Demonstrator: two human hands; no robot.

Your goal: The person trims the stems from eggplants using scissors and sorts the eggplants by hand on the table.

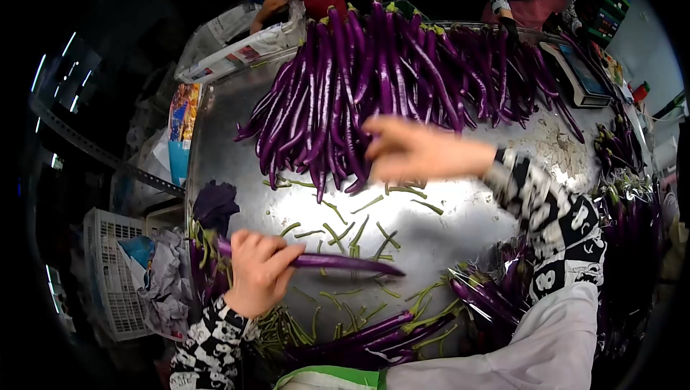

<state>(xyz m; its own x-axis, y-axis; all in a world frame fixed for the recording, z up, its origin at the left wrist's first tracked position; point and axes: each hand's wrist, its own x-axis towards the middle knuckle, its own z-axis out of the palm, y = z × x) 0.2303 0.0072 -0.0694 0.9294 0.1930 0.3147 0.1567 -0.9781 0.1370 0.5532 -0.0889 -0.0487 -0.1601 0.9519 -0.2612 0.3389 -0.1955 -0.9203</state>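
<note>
- At seven o'clock, my left hand gripped an eggplant.
- At two, my right hand blurred near the heaped eggplants; I couldn't tell its grip.

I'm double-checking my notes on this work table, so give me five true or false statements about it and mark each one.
1. The left hand holds a purple eggplant. True.
2. Both hands grip that eggplant. False: the right hand is apart from it, blurred.
3. Green stem pieces lie scattered on the metal table. True.
4. The table bears no eggplants. False: a large eggplant pile lies toward its far side.
5. Wrapped eggplants lie at the right. True.
</note>
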